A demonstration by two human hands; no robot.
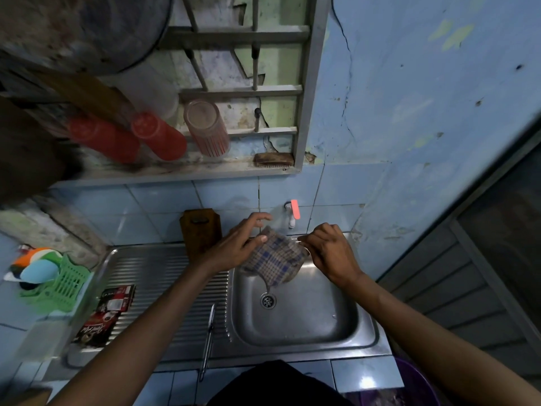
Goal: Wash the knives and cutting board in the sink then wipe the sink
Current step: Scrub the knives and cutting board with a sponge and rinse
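While both hands hold the checked cloth [275, 259] spread over the back of the sink [295, 315], the wipe looks like the step in hand: bunch it into a pad, then work from the rim toward the drain [268, 300]. Left hand [237, 244] fingers pinch one edge, right hand [328, 250] fingers the other; the woven fabric hangs limp. A knife [208, 335], thin steel, lies on the ribbed drainboard left of the sink; the wooden cutting board [200, 230] leans on the tiles behind it.
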